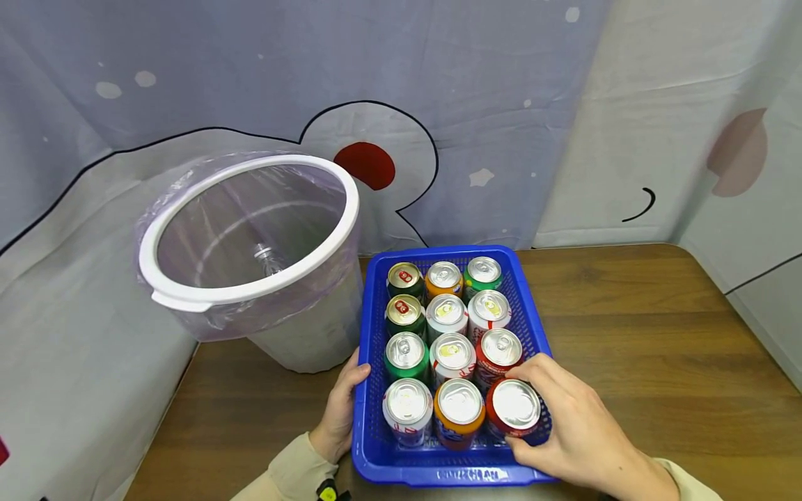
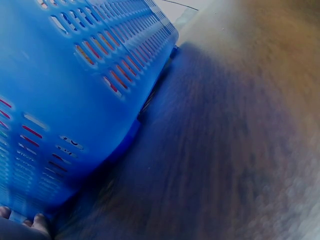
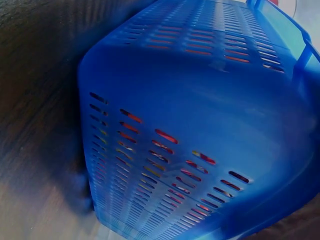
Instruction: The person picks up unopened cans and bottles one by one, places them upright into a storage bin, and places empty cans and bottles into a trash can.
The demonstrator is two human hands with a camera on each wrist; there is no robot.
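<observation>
A blue plastic basket (image 1: 376,465) stands on the table, holding several drink cans upright in rows. My right hand (image 1: 573,424) pinches a red can (image 1: 515,405) at its near right corner, thumb at the front and fingers at the back of the top. This can shows a plain silver end without a pull tab. At the left rim, my left hand (image 1: 341,410) holds the basket, its thumb against the side. The left wrist view catches fingertips (image 2: 40,221) at the basket's slotted wall. In the right wrist view the basket wall (image 3: 190,105) hides the right hand.
Left of the basket stands a bin with a white rim (image 1: 250,295) and a translucent bag liner (image 1: 301,278); a clear plastic item (image 1: 269,261) lies inside. A wooden table (image 1: 626,327) extends to the right. Behind hangs a printed cloth (image 1: 489,104).
</observation>
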